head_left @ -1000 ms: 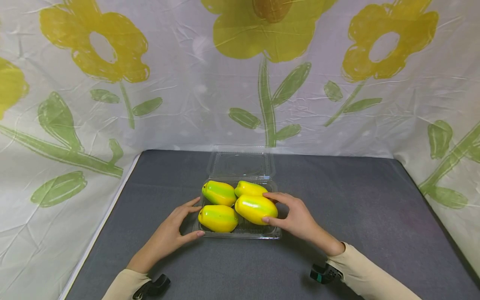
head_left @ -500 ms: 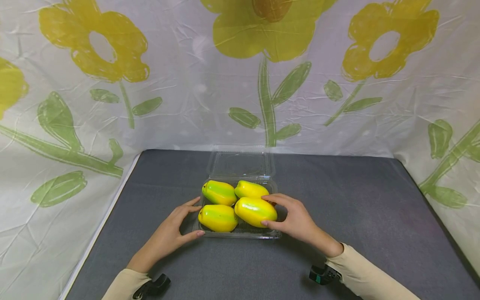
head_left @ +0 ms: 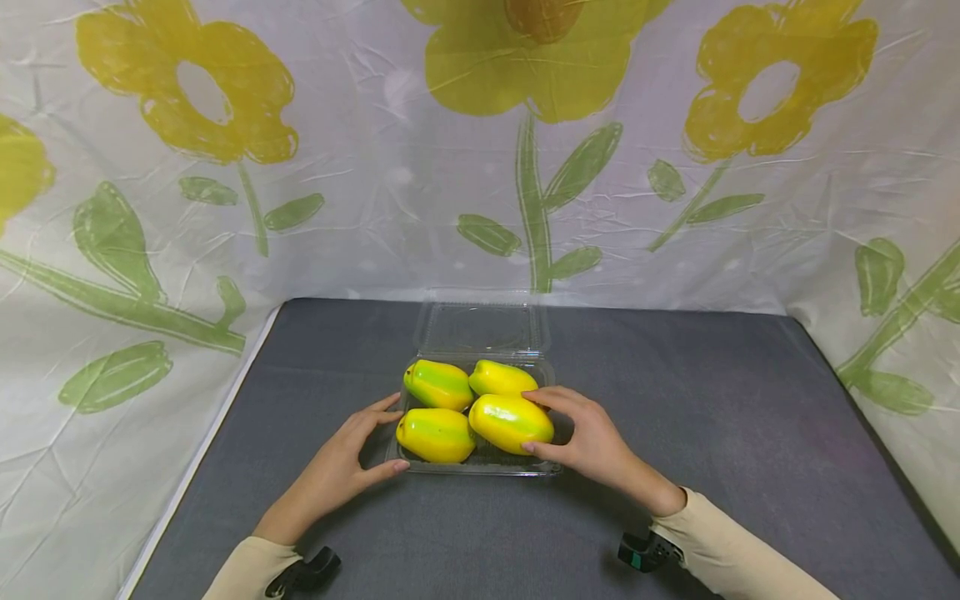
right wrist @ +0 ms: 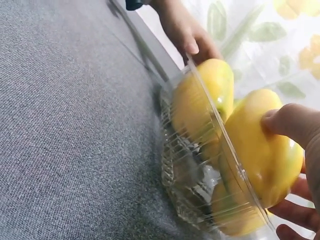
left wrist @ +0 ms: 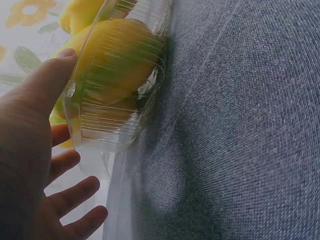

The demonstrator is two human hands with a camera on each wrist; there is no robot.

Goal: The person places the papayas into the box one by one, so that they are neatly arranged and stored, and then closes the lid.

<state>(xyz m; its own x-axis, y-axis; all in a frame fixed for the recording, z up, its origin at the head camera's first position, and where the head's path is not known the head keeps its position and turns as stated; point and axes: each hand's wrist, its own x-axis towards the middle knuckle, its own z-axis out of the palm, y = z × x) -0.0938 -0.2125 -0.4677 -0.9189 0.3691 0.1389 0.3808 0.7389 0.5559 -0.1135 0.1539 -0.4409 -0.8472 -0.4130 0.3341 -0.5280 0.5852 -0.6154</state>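
A clear plastic clamshell container (head_left: 517, 468) sits with its lid (head_left: 482, 327) folded back, holding several glossy yellow-green papaya-like fruits. My right hand (head_left: 592, 429) grips the front-right fruit (head_left: 512, 423) between thumb and fingers; in the right wrist view this fruit (right wrist: 260, 150) stands partly above the rim. Beside it lie the front-left fruit (head_left: 435, 436), the back-left fruit (head_left: 437, 384) and the back-right fruit (head_left: 501, 378). My left hand (head_left: 343, 454) rests at the container's left side, fingers spread. In the left wrist view its thumb (left wrist: 57, 67) touches the rim.
Dark grey cloth (head_left: 675, 375) covers the table under the container. Behind and to the sides hangs a white curtain (head_left: 360, 208) printed with yellow flowers. Black devices are strapped on the left wrist (head_left: 303, 575) and right wrist (head_left: 651, 550).
The front-right fruit, in my right hand, has come slightly down and toward me over the first half second, then stays put. The left hand keeps its place.
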